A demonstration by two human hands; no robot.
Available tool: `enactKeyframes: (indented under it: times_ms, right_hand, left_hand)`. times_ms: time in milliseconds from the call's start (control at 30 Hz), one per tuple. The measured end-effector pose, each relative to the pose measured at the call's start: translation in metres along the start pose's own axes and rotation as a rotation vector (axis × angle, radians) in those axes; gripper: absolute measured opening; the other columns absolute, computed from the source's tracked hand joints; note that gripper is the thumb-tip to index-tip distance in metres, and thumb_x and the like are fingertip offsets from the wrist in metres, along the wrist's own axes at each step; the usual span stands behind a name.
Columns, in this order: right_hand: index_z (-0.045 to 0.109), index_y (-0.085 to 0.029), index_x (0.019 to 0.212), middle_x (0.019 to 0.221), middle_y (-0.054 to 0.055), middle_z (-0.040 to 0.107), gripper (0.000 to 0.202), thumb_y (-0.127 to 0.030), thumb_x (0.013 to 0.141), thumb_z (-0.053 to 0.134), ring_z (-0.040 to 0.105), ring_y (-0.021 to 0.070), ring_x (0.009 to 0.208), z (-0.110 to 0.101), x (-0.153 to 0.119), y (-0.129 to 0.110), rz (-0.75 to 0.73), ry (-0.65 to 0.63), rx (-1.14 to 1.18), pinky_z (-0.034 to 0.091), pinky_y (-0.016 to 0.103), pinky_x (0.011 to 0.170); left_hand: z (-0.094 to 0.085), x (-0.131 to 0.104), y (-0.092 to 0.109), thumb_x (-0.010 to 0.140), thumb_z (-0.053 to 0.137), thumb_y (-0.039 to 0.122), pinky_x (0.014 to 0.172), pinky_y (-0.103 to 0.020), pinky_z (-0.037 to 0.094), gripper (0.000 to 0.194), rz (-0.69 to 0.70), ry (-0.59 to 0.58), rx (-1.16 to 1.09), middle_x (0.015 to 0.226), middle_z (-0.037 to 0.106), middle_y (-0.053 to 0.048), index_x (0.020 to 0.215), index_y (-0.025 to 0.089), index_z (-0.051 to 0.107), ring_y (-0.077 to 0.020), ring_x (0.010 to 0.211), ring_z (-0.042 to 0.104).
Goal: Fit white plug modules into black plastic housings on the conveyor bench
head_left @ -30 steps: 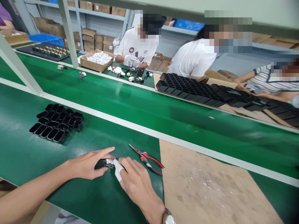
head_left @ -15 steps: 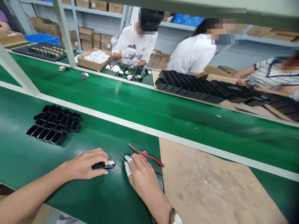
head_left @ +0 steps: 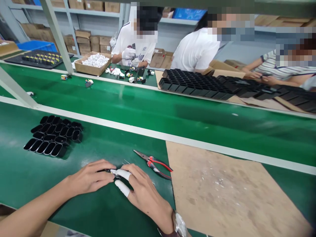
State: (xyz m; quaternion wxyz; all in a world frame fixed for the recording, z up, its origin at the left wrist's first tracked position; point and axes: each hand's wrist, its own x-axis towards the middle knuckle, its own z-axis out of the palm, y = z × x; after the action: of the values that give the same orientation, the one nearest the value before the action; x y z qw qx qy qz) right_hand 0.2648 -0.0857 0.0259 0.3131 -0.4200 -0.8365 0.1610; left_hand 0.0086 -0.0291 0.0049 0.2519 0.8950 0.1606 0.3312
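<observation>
In the head view, the left hand [head_left: 91, 176] has its grip nearly closed, fingers and thumb around the left end of a small black case [head_left: 117, 175] with white parts inside. The case sits between both hands at the table [head_left: 103, 210], left of the red-handled pliers [head_left: 150, 160]. The right hand [head_left: 145, 191], white covers on thumb and forefinger, is slightly open at the case's right end; whether it pinches anything, I cannot tell. Empty black cases [head_left: 54, 135] stand grouped farther left.
</observation>
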Motion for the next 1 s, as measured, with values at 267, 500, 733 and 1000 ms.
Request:
enactKeyframes:
  times_ms: [267, 500, 733, 1000]
  right_hand:
    - [0.064, -0.012, 0.121, 0.107, 0.012, 0.068, 0.021, -0.025, 0.105, 0.061, 0.068, 0.0297, 0.101, -0.012, -0.005, 0.022, 0.119, 0.033, -0.366, 0.059, 0.047, 0.091]
    - [0.07, -0.012, 0.112, 0.112, 0.012, 0.067, 0.016, -0.016, 0.097, 0.065, 0.066, 0.0296, 0.106, -0.012, -0.005, 0.023, 0.258, -0.237, -0.524, 0.057, 0.042, 0.091]
    - [0.071, -0.012, 0.104, 0.11, 0.015, 0.066, 0.027, -0.002, 0.079, 0.068, 0.064, 0.0294, 0.103, -0.003, -0.005, 0.018, 0.191, -0.248, -0.575, 0.054, 0.038, 0.081]
    - [0.072, -0.009, 0.106, 0.109, 0.018, 0.066, 0.025, -0.001, 0.083, 0.066, 0.063, 0.029, 0.103, 0.008, -0.008, 0.018, 0.144, -0.167, -0.609, 0.053, 0.037, 0.08]
  left_hand:
    - [-0.002, -0.001, -0.011, 0.098, 0.072, 0.018, 0.082, -0.032, 0.067, 0.01, -0.267, 0.145, -0.117, 0.115, 0.077, -0.013, 0.109, 0.019, 0.071, -0.022, 0.097, 0.078]
    - [-0.019, -0.008, -0.029, 0.098, 0.073, 0.033, 0.075, -0.031, 0.07, 0.015, -0.48, 0.34, -0.029, 0.113, 0.077, -0.012, 0.103, 0.018, 0.072, -0.0216, 0.089, 0.08]
    - [-0.034, 0.049, -0.031, 0.103, 0.062, 0.024, 0.098, -0.034, 0.063, 0.018, -0.244, -0.064, 0.279, 0.126, 0.075, -0.01, 0.119, 0.022, 0.07, -0.0214, 0.11, 0.075]
    - [-0.08, 0.154, -0.133, 0.099, 0.07, 0.028, 0.089, -0.038, 0.062, 0.02, -0.627, 0.111, 0.511, 0.109, 0.074, -0.009, 0.115, 0.015, 0.069, -0.0231, 0.097, 0.074]
